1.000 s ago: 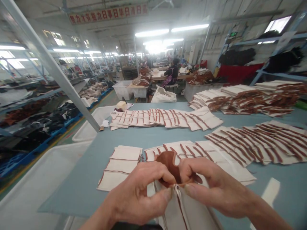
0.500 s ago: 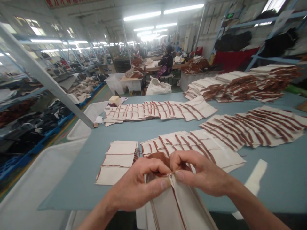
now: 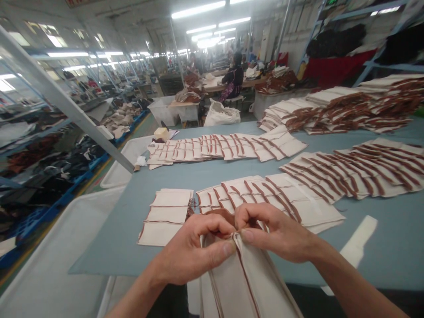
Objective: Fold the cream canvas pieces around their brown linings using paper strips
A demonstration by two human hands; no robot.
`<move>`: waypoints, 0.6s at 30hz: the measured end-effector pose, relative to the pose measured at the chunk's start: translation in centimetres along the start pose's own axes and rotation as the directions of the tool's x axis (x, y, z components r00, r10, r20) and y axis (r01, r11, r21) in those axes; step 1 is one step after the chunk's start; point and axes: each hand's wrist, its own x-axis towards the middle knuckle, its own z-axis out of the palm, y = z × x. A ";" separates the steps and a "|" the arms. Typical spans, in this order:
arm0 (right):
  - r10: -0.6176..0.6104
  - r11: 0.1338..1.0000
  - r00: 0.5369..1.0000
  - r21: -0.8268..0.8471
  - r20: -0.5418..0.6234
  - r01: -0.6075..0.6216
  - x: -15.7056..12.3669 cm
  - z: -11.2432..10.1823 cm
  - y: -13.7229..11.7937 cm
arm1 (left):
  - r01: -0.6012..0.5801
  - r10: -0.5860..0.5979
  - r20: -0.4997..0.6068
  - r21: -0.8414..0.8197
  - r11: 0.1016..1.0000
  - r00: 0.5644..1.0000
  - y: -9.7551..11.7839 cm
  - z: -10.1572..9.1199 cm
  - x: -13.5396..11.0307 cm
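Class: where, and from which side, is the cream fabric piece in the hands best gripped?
Top edge, from above, either side of its brown seam: the cream fabric piece hangs, that edge uppermost, where left hand and right hand pinch it.

Your blue worktable (image 3: 172,176) fills the centre of the frame, and a grey steel post (image 3: 66,104) slants across the left. Fluorescent tubes (image 3: 198,9) glare along the top. Blue shelving (image 3: 374,66) stands upper right, white bins (image 3: 53,274) lower left.

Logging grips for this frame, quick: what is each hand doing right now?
Left hand: closed, pinching the top edge of the cream fabric piece.
Right hand: closed, pinching the same edge from the other side.
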 end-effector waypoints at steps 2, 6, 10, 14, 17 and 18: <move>0.005 1.000 1.000 -0.006 0.002 -0.005 -0.1 0.0 0.0 | 0.025 -0.025 -0.025 0.029 0.999 0.999 0.2 0.4 0.1; 0.011 1.000 1.000 -0.008 -0.007 -0.011 -0.4 0.1 -0.2 | 0.045 -0.042 -0.103 0.023 0.999 0.994 0.7 1.4 0.2; -0.001 1.000 1.000 -0.023 -0.013 0.000 -0.5 0.4 -0.6 | 0.027 -0.040 -0.160 -0.078 0.997 0.986 0.7 2.3 0.2; -0.035 0.998 0.999 -0.060 -0.009 0.035 -0.5 0.4 -0.9 | 0.044 -0.063 -0.181 -0.112 0.993 0.981 0.6 2.4 0.0; -0.068 0.990 0.998 -0.123 -0.013 0.066 -0.6 0.2 -0.8 | 0.085 -0.098 -0.189 -0.078 0.993 0.977 0.9 2.3 -0.1; -0.080 0.987 0.997 -0.142 -0.015 0.078 -0.7 0.1 -0.8 | 0.097 -0.106 -0.185 -0.061 0.993 0.977 1.0 2.2 -0.1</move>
